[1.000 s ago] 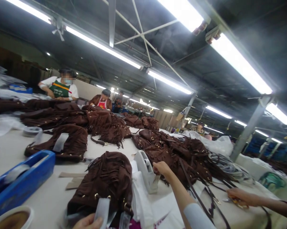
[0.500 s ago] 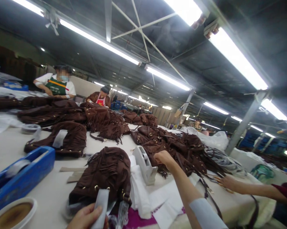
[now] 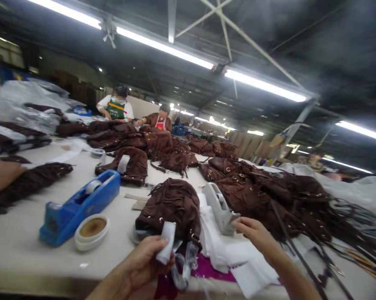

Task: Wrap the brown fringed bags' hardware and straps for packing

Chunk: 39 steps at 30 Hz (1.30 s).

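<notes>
My left hand [image 3: 147,258] is closed around a pale grey folded strip [image 3: 167,243], holding it upright in front of a dark brown fringed bag [image 3: 175,204] that lies on the table. Clear plastic wrapping [image 3: 184,266] hangs beside those fingers. At the near end of a grey tape dispenser [image 3: 217,204], my right hand [image 3: 253,233] has its fingertips pinched together. A small piece of tape [image 3: 234,218] shows at these fingertips, partly hidden by them. White sheets [image 3: 219,250] lie under and beside the dispenser.
A blue tape dispenser [image 3: 81,204] and a round white tub [image 3: 91,237] with brown contents stand to the left. Heaped brown bags [image 3: 269,191] cover the right. Another person's hand [image 3: 3,175] rests at the left edge; two co-workers stand across the table.
My view has swung left and the scene has shifted right. My right hand has gone from above the brown bags to the grey dispenser's near end. My left hand still holds the strip.
</notes>
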Each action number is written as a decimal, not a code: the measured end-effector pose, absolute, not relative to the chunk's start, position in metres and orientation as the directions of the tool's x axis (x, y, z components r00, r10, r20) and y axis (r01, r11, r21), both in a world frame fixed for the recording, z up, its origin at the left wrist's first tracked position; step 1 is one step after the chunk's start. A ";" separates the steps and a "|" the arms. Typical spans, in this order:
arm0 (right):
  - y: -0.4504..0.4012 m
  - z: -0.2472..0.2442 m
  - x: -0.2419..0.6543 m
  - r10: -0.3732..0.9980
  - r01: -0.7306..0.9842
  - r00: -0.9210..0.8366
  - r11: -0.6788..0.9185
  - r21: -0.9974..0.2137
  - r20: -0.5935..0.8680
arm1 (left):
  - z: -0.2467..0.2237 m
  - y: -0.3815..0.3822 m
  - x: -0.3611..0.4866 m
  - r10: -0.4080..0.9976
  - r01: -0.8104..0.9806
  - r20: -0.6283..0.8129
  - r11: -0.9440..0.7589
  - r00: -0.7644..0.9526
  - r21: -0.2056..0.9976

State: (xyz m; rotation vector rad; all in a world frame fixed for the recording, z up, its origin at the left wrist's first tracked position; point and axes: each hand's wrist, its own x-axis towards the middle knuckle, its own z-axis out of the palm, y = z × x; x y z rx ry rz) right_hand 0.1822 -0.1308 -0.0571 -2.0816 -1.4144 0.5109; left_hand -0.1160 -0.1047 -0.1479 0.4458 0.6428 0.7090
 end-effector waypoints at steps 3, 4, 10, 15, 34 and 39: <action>-0.142 -0.048 0.129 0.997 0.476 -0.023 -0.056 -0.878 -0.076 | -0.151 -0.103 -0.115 0.735 -0.420 -0.378 0.648 0.563 0.635; -0.143 -0.048 0.109 0.986 0.414 -0.127 -0.048 -0.909 -0.110 | -0.152 -0.102 -0.115 0.735 -0.413 -0.378 0.646 0.563 0.642; -0.122 -0.072 0.041 0.956 0.444 -0.265 0.002 -0.896 -0.129 | -0.157 -0.103 -0.115 0.757 -0.423 -0.267 0.579 0.596 0.697; -0.109 -0.078 0.040 0.966 0.542 -0.190 -0.047 -0.839 -0.177 | -0.161 -0.105 -0.112 0.788 -0.440 -0.239 0.536 0.568 0.720; -0.118 -0.063 0.033 0.994 0.903 0.096 -0.064 -0.424 0.053 | -0.151 -0.108 -0.109 0.791 -0.359 -0.343 0.555 0.506 0.750; -0.123 -0.058 0.025 0.993 0.895 0.110 -0.113 -0.431 -0.033 | -0.161 -0.102 -0.099 0.811 -0.341 -0.374 0.543 0.449 0.767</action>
